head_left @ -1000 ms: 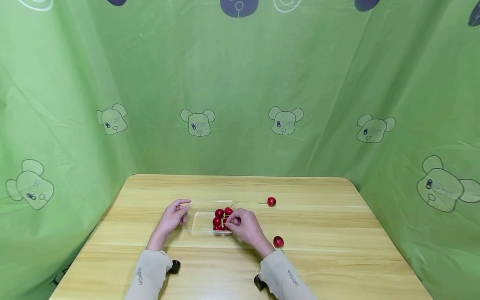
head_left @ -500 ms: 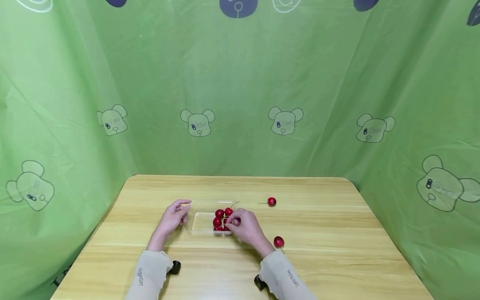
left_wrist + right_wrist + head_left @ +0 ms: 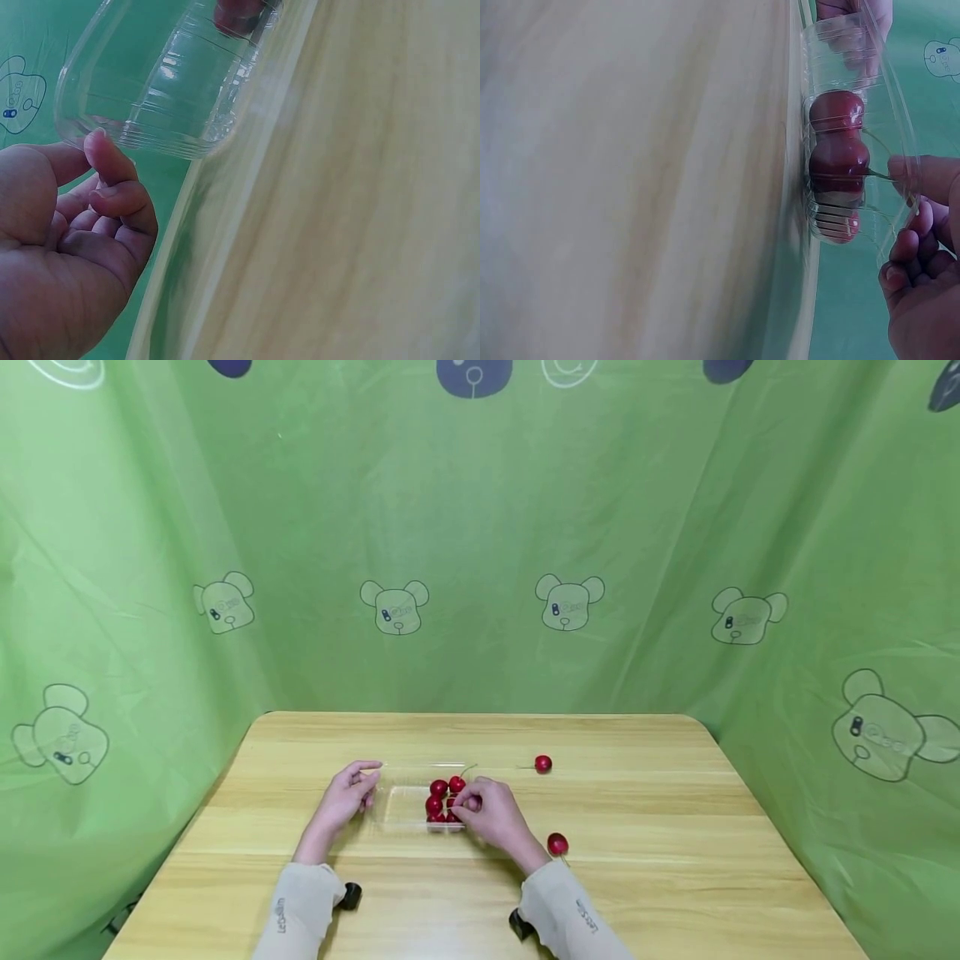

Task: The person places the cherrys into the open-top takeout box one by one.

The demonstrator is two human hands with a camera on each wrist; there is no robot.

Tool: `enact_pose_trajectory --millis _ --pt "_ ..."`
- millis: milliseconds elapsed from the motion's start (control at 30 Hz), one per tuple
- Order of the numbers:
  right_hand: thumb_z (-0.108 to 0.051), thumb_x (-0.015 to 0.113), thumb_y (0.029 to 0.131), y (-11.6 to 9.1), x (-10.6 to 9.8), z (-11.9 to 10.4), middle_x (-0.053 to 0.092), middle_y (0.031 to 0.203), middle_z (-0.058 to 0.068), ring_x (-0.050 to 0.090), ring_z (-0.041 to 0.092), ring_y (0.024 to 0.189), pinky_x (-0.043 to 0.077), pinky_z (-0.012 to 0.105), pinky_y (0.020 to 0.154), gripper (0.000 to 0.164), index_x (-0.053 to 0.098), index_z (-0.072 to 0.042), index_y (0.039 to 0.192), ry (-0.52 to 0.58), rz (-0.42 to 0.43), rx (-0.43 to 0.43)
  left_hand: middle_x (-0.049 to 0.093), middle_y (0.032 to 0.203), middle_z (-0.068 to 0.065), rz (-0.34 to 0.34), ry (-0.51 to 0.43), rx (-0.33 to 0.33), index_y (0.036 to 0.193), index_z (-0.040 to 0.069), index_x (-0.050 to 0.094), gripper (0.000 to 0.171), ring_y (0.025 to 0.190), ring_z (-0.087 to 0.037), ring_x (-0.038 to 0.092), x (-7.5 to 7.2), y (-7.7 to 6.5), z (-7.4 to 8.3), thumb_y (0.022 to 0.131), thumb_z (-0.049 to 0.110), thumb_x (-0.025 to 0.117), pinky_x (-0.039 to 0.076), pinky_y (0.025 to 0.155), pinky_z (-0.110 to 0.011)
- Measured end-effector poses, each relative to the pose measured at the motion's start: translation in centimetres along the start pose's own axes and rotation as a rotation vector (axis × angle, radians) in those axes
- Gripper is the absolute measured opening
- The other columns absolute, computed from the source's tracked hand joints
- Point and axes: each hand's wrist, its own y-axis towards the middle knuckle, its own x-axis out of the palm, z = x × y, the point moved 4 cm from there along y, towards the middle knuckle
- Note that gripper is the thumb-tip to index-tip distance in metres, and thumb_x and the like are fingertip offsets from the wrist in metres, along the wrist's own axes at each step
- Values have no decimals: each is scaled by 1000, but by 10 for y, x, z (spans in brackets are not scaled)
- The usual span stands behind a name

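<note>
A clear plastic box lies on the table, with several red cherries gathered in its right end. My left hand is at the box's left end; the left wrist view shows its thumb and index finger pinching the rim corner. Over the right end, my right hand reaches in among the cherries. Its thumb and index finger pinch the green stem of a cherry, seen through the clear wall in the right wrist view. From above, that hand partly covers the cherries beneath it.
Two loose cherries lie on the wooden table right of the box: one farther back, one cherry nearer, beside the right wrist. A green curtain with bear prints hangs behind and at both sides.
</note>
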Motion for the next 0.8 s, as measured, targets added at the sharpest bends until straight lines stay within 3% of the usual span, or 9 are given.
enact_pose_trajectory --millis 800 --pt "-8 81 88 -1 -3 -2 58 77 -4 51 8 70 46 19 63 4 77 -9 87 15 -9 5 56 81 -2 -11 -10 -4 143 -2 54 39 62 -11 53 0 -1 3 107 15 57 43 54 -21"
